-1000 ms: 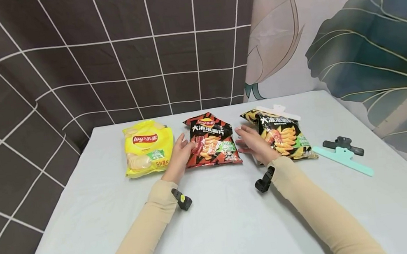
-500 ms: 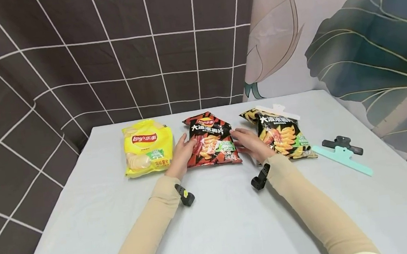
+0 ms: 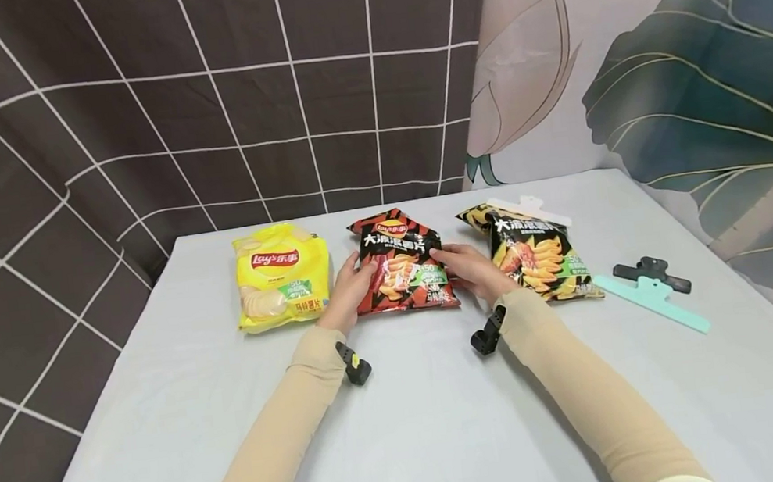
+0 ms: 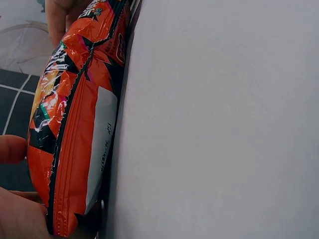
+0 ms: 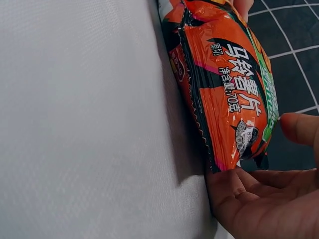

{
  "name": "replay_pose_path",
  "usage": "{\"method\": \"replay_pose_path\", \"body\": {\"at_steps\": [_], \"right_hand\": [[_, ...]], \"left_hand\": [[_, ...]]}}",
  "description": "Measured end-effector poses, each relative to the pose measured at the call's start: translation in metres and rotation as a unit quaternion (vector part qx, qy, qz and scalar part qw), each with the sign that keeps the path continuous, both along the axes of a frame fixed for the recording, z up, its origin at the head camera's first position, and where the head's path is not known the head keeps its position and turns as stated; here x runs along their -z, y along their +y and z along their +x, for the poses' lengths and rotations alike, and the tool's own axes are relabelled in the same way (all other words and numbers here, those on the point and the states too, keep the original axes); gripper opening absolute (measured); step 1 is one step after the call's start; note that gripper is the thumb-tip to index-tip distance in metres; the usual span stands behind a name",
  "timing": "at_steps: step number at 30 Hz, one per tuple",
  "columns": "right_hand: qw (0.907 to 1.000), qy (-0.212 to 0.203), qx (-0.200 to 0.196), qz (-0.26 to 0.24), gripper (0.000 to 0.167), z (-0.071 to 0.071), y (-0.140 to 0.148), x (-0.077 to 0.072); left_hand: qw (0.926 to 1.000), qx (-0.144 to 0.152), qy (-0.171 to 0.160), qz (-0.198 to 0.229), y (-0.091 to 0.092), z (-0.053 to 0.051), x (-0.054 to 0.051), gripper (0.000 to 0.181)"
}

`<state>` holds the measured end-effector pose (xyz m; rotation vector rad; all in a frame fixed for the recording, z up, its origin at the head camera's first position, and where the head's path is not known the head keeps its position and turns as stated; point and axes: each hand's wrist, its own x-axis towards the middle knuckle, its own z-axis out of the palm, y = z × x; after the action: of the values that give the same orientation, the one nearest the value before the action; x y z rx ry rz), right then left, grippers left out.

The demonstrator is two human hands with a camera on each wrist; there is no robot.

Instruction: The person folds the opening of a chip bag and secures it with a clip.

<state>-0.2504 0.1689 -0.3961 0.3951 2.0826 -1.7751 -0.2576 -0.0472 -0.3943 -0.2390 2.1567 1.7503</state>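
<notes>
A red and black bag of potato chips (image 3: 399,267) lies face up on the table between both hands. My left hand (image 3: 345,292) holds its left side, and in the left wrist view the thumb (image 4: 11,149) is at the bag's upper face. At the right side is my right hand (image 3: 473,269), thumb on the front in the head view. The right wrist view has its fingers (image 5: 239,191) tucked under the bag's edge and the thumb (image 5: 299,128) above. The undersides of the hands are hidden in the head view.
A yellow chip bag (image 3: 280,279) lies to the left. On the right is a black chip bag (image 3: 536,253) with a white clip (image 3: 532,210) at its top. Beyond it lie a black clip (image 3: 652,276) and a mint-green clip (image 3: 655,303) on the white table (image 3: 420,426).
My right hand has moved left, from beside the red chip bag onto its right edge. My left hand has shifted slightly right against it. The bags and clips stay in place.
</notes>
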Motion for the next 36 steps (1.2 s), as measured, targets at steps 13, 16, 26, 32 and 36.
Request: {"method": "replay_pose_path", "body": {"at_steps": [13, 16, 26, 32, 36], "right_hand": [[1.0000, -0.002, 0.001, 0.007, 0.065, -0.003, -0.005, -0.002], [1.0000, 0.002, 0.000, 0.001, 0.064, -0.003, -0.005, -0.002], [0.9997, 0.015, 0.007, -0.019, 0.066, 0.001, -0.007, -0.006], [0.9994, 0.019, 0.013, -0.024, 0.066, 0.006, -0.009, -0.009], [0.9992, 0.023, 0.017, -0.027, 0.066, 0.008, -0.009, -0.009]], "left_hand": [[0.9996, -0.002, 0.027, -0.001, 0.000, -0.001, 0.000, 0.065], [0.9996, -0.005, 0.029, 0.005, 0.000, 0.000, 0.001, 0.064], [0.9972, -0.021, 0.032, 0.064, 0.003, 0.002, 0.003, 0.059], [0.9967, -0.034, 0.036, 0.064, 0.004, 0.003, 0.005, 0.057], [0.9968, -0.043, 0.040, 0.055, 0.004, 0.003, 0.005, 0.057]]}}
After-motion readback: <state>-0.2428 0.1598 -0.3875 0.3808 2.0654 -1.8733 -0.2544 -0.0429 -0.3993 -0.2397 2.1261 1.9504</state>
